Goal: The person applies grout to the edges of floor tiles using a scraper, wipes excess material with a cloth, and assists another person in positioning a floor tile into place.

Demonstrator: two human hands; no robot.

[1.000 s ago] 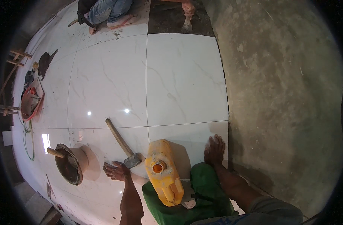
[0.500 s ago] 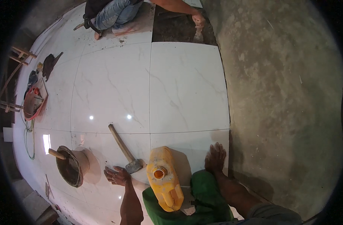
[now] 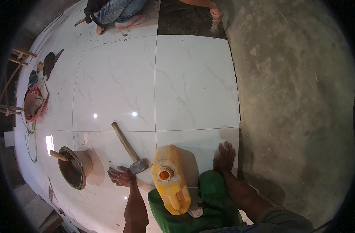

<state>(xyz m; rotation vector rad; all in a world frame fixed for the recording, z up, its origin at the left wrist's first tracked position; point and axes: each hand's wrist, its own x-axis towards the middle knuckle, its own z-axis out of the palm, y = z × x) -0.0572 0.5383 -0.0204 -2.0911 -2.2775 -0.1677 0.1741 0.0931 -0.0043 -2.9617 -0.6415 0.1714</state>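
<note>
My left hand [image 3: 121, 176] rests with fingers apart on the white tiled floor [image 3: 191, 87], just below the head of a wooden-handled mallet [image 3: 138, 165]. My right hand [image 3: 224, 157] lies spread on the tile near its right edge. Between my hands stands a yellow jerrycan [image 3: 169, 186] without a visible cap, close against my green-clad legs [image 3: 214, 194]. To the left of my left hand is a grimy bucket [image 3: 81, 167] with a wooden handle sticking out of it.
At the top, a co-worker [image 3: 119, 9] crouches, a hand [image 3: 215, 13] holding a scraper-like tool over a dark untiled square [image 3: 181, 19]. A red basin [image 3: 33, 106], tools, a hose and wooden frames [image 3: 20, 56] line the left. A concrete surface [image 3: 290, 108] runs along the right.
The co-worker's hand has moved right within the dark square. My hands stay in place; the view shifts slightly.
</note>
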